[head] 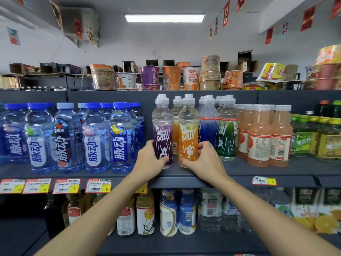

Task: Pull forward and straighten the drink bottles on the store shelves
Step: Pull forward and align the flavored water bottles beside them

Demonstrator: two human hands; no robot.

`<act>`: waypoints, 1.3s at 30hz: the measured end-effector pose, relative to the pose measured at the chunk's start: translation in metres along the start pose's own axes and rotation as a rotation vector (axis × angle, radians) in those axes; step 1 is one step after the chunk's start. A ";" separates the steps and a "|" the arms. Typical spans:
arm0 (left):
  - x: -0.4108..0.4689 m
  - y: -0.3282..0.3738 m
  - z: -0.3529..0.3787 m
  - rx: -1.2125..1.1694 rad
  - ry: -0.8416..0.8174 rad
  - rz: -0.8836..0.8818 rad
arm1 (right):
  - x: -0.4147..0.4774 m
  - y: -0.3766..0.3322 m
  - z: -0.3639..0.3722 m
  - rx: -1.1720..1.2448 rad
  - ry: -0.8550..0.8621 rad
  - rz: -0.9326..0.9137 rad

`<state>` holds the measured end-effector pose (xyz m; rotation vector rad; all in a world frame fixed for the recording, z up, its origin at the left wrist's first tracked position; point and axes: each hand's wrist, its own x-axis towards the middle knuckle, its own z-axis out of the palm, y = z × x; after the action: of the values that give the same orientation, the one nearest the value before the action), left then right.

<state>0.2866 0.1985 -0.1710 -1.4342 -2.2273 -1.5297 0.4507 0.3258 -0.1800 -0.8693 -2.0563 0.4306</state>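
The purple bottle (162, 133) is gripped low by the left hand (150, 158) and the orange bottle (188, 133) by the right hand (202, 157), both near the shelf (243, 169) front. Each is best drawn level with the blue bottles (120, 137) left of the left hand, bases kept flat and labels turned outward.

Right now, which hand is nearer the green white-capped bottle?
Right. The right hand grips the orange bottle beside the green white-capped bottle; the left hand grips the purple bottle, farther left.
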 end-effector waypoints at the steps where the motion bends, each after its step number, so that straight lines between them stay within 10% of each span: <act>1: -0.001 0.000 0.000 0.010 0.004 0.018 | -0.001 0.000 0.000 -0.009 0.024 0.001; 9: -0.012 0.001 0.011 0.189 0.240 0.174 | -0.005 0.000 -0.001 0.002 0.083 -0.060; 32: -0.021 0.060 0.067 0.120 0.118 0.204 | -0.019 0.049 -0.055 -0.146 0.286 0.084; 39: -0.020 0.067 0.080 0.106 0.070 0.219 | -0.020 0.030 -0.058 -0.138 0.588 -0.230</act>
<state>0.3791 0.2510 -0.1756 -1.5106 -2.0024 -1.3513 0.5187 0.3324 -0.1746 -0.7191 -1.6187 -0.0929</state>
